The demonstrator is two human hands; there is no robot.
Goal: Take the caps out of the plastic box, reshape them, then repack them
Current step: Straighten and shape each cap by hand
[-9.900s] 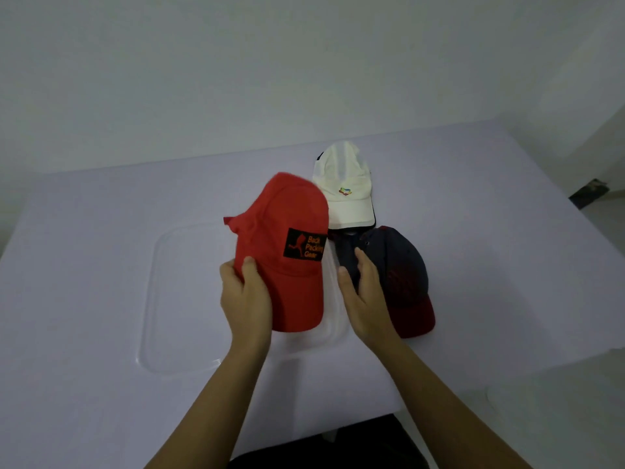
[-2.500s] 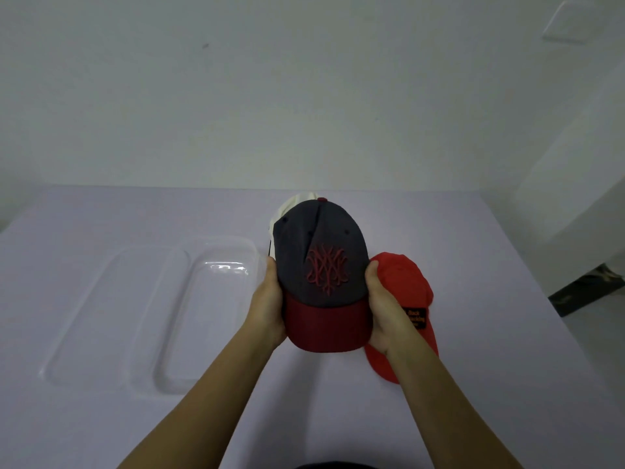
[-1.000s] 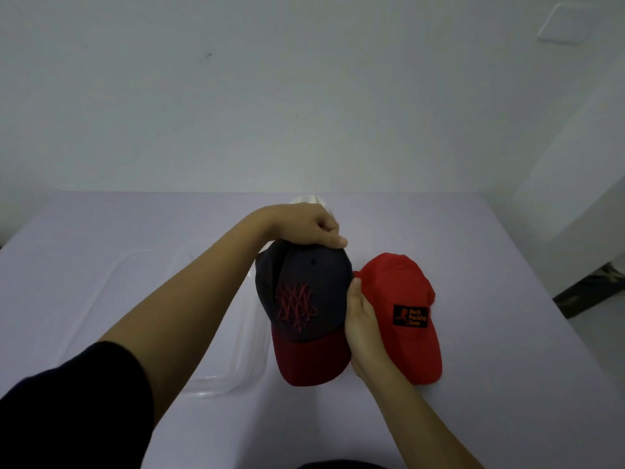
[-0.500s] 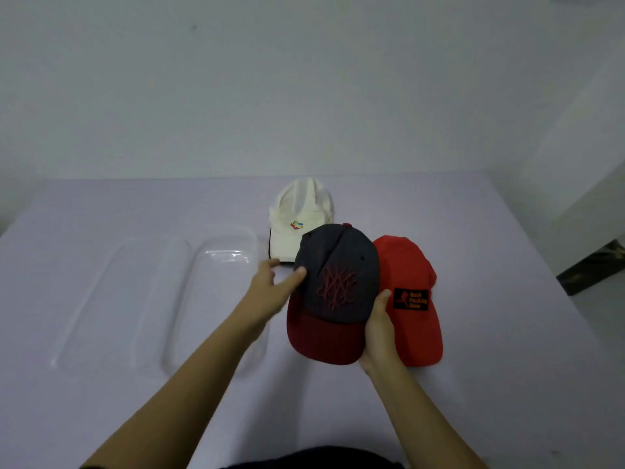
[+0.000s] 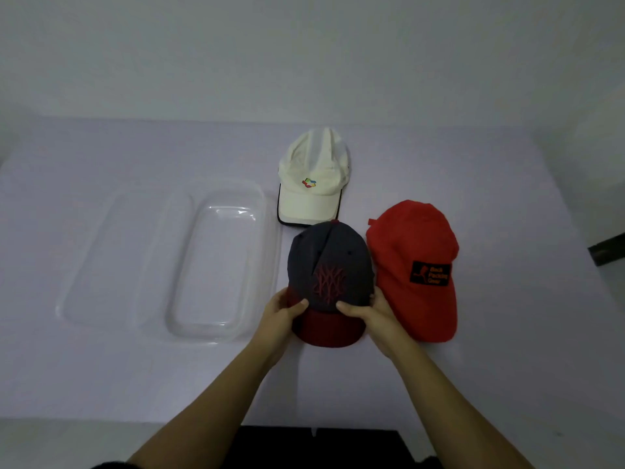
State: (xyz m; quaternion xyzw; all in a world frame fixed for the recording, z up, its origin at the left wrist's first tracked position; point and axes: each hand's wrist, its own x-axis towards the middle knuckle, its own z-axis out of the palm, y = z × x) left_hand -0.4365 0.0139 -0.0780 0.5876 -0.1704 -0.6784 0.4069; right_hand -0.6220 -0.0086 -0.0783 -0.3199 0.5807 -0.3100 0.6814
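Left hand (image 5: 282, 313), right hand (image 5: 370, 311) pinch navy cap (image 5: 329, 262) at brim edges — plastic box (image 5: 206, 331), red cap (image 5: 416, 252) flanking closely.

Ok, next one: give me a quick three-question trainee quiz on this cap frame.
1. True or false: the plastic box has a cap in it.
2. Which cap do the left hand and right hand grip? A) white B) red C) navy cap
3. Fill in: the cap lying farthest from the person is the ___ one.
Key: 1 false. 2 C. 3 white: the white cap lies beyond the other two.
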